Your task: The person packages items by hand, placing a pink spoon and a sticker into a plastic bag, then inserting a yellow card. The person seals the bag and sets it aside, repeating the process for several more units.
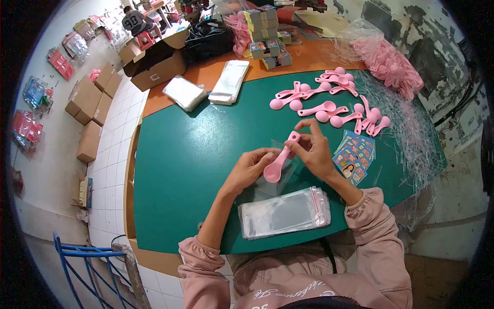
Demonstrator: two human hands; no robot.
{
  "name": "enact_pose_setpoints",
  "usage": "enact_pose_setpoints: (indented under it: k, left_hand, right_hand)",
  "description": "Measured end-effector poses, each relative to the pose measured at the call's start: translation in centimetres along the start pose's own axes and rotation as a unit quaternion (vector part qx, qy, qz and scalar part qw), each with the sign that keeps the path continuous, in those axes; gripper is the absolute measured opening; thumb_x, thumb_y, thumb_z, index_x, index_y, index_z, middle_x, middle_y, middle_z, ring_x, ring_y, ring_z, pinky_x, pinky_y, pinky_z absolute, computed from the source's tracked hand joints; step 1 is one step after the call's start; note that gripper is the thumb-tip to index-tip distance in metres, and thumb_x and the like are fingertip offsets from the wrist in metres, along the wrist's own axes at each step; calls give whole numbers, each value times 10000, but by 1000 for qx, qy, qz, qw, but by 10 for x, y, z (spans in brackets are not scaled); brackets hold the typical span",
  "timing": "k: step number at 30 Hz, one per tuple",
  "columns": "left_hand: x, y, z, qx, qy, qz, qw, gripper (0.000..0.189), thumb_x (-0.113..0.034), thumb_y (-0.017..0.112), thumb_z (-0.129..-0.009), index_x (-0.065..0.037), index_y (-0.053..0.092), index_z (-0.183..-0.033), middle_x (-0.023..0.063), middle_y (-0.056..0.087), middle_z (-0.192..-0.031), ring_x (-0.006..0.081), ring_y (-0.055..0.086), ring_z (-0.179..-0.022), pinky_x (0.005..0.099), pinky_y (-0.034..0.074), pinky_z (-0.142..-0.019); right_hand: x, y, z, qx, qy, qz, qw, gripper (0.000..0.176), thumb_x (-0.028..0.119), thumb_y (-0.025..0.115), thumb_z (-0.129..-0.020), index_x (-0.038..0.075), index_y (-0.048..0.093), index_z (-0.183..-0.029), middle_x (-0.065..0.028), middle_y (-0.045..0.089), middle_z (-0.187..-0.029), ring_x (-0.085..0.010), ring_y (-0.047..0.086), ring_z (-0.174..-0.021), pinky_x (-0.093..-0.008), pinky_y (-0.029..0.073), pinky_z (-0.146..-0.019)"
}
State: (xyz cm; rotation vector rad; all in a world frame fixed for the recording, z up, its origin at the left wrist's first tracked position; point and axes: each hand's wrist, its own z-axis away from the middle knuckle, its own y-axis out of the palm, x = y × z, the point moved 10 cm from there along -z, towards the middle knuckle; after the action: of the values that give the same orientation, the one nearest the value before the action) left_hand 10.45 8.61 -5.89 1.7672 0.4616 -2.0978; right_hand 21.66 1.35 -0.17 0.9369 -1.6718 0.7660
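Note:
A pink spoon [276, 170] is pinched near its holed handle end by my right hand [314, 152], its bowl pointing down toward me. My left hand [251, 169] is closed on the edge of a clear plastic bag [270, 187], which lies under and behind the spoon. Whether the spoon is inside the bag, I cannot tell. Just below my hands lies a stack of clear bags [283, 213] at the table's near edge. Small blue printed cards [355, 157] are fanned out to the right of my right hand.
Several pink spoons [327, 105] lie at the back right of the green table [175, 154]. Two bag stacks [230, 82] are at the back. Bundled cards [265, 36], a pink bag of spoons [388, 64] and an open carton [157, 69] stand beyond. A person [138, 21] sits far off.

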Motion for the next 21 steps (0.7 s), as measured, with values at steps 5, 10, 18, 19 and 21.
enact_pose_setpoints:
  k: [5,10,18,19,21]
  left_hand:
    - [3,-2,7,58,-72,-91,992,349,-292,436,-924,0,626,-953,38,628,-823,37,499,-665,161,379,-562]
    - [-36,-1,4,16,21,32,999,332,-232,415,-937,41,594,-997,67,635,-845,84,587,-732,197,472,-634]
    - [-55,-22,5,33,66,35,997,325,-231,395,-938,31,559,-1039,160,639,-875,191,635,-793,289,518,-714]
    - [-55,-26,4,25,76,18,997,316,-234,405,-935,24,563,-1025,159,642,-867,190,636,-790,292,517,-715]
    - [-60,-24,4,21,71,25,997,311,-233,411,-933,23,564,-1021,159,643,-864,187,636,-785,285,515,-706]
  right_hand:
    - [6,-10,0,-28,-26,15,999,240,182,582,-845,21,470,-984,-102,611,-743,-136,616,-698,-256,496,-594]
    - [35,24,11,103,-159,134,973,332,341,527,-864,37,559,-994,-134,563,-1001,-228,560,-934,-334,456,-778]
    - [43,-121,66,-57,43,511,856,389,223,691,-703,28,566,-1016,-130,510,-911,-271,528,-875,-349,435,-767]
    - [38,-125,74,-52,42,517,854,389,223,691,-703,28,566,-1016,-130,510,-911,-271,528,-875,-349,435,-767]
    - [9,-143,91,-67,178,454,871,384,176,676,-702,2,551,-1021,-142,539,-879,-278,542,-836,-350,437,-750]
